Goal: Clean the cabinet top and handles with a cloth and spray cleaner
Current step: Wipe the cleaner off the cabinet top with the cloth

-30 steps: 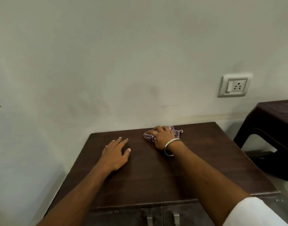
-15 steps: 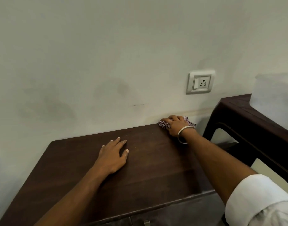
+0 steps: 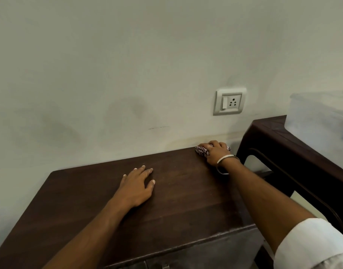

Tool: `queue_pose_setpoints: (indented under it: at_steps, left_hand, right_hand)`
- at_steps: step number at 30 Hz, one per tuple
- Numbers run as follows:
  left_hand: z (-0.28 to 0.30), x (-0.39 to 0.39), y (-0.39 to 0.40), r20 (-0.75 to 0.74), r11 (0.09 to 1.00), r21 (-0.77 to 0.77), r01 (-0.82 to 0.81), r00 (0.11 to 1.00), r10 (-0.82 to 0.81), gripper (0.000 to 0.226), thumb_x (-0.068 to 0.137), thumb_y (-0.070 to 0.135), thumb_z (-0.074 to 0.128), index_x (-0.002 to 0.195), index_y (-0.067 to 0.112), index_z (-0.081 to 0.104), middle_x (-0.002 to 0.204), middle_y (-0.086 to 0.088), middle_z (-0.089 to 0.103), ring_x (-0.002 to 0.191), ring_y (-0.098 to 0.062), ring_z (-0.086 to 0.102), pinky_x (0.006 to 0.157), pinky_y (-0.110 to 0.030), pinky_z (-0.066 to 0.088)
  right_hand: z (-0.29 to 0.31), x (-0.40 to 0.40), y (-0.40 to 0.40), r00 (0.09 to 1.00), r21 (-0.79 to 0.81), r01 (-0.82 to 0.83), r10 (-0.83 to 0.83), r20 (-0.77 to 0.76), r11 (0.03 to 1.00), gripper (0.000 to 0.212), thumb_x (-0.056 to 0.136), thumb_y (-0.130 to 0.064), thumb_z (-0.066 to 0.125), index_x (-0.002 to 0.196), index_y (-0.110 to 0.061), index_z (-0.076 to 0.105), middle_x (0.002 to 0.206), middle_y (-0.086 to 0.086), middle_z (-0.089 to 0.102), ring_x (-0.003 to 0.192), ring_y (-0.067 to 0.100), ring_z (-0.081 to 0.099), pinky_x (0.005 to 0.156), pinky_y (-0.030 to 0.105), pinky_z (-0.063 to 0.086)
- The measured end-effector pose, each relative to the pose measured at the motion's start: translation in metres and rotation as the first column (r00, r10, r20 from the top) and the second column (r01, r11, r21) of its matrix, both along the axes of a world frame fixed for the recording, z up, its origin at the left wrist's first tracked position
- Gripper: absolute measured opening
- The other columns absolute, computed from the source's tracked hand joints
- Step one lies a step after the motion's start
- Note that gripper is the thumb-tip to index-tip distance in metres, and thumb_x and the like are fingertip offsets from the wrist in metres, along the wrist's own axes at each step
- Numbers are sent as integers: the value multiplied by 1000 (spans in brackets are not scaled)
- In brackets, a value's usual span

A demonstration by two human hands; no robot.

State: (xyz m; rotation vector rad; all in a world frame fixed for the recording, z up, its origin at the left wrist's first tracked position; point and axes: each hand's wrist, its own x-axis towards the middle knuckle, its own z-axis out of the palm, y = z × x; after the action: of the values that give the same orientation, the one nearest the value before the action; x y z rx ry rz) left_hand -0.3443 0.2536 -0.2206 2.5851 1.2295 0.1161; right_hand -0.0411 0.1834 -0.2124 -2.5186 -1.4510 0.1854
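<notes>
Sleeve (image 3: 310, 247), white, shows at the near right corner of the view, on the right arm that reaches over the cabinet's right edge. Cabinet doors show as a thin strip just under the front edge, with a small metal handle (image 3: 165, 266) barely in view at the bottom. The cabinet top (image 3: 186, 200) is dark brown wood. Near its middle the left hand (image 3: 136, 188) lies flat, palm down, fingers straight and slightly spread, holding nothing. At the far right corner of the top, against the wall, the right hand (image 3: 217, 152) presses down on a bunched red-and-white checked cloth (image 3: 201, 150), fingers curled over it; the cloth shows mostly at the left of the hand. A thin bangle (image 3: 225, 159) circles that wrist. Right of the cabinet stands a dark brown table (image 3: 279, 136) with a translucent plastic box (image 3: 320, 117) on it. On the pale wall (image 3: 128, 65) behind, above the right hand, is a white switch and socket plate (image 3: 229, 101).
</notes>
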Motion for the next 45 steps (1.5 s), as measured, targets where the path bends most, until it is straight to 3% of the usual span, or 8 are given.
queue_pose_setpoints:
  at_steps: [24,45]
  left_hand:
    - [2,-26,-62,2,1000,-17,-18,1000,18,57,100,43,37,154,27,24,163,-1,14,150,-22,10,121,-47,9]
    - [3,-45,-102,-1,1000,-1,-25,1000,25,56,101,43,37,153,27,25,162,-1,16,150,-23,13,121,-46,12]
  right_hand:
    - [-4,-47,-119,999,33,38,-37,-31,999,49,92,-26,48,136,-46,37,146,-5,30,134,29,23,114,46,20]
    - [-2,-87,-203,998,60,55,-53,-27,997,51,92,-21,49,138,-41,38,146,-4,32,134,30,22,115,44,21]
